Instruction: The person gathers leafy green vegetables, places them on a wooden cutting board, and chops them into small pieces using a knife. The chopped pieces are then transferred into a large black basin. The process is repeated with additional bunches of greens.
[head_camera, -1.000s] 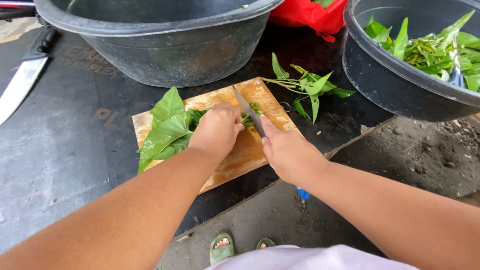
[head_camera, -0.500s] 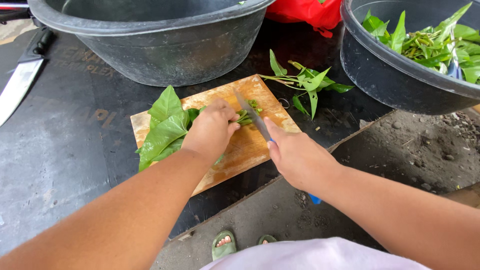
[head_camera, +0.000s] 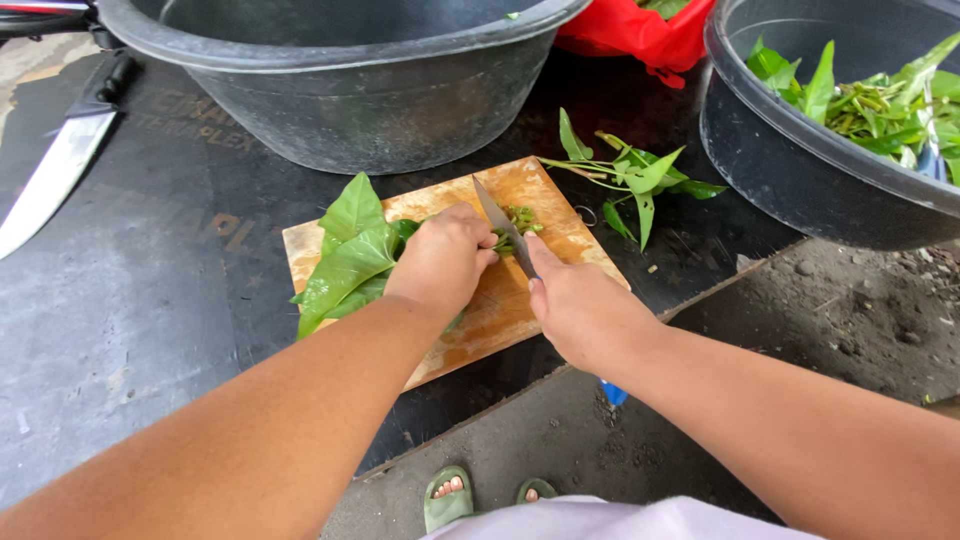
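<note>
A wooden cutting board (head_camera: 560, 215) lies on a dark sheet. A bunch of green leafy stalks (head_camera: 345, 260) rests on the board, leaves to the left. My left hand (head_camera: 440, 262) presses down on the bunch near its cut end. My right hand (head_camera: 580, 310) grips a knife (head_camera: 502, 225), its blade slanting down onto the stems beside my left fingers. Small chopped green pieces (head_camera: 522, 218) lie just past the blade.
A large grey basin (head_camera: 340, 90) stands behind the board. Another dark basin (head_camera: 800, 150) with greens sits at the right. Loose green stalks (head_camera: 630, 175) lie between them. A second knife (head_camera: 60, 160) lies at far left. A red bag (head_camera: 630, 30) is behind. My sandalled feet (head_camera: 450, 495) are below.
The knife has kept cutting at the stem ends. My left hand has shifted slightly left along the bunch. The chopped pieces stay by the blade.
</note>
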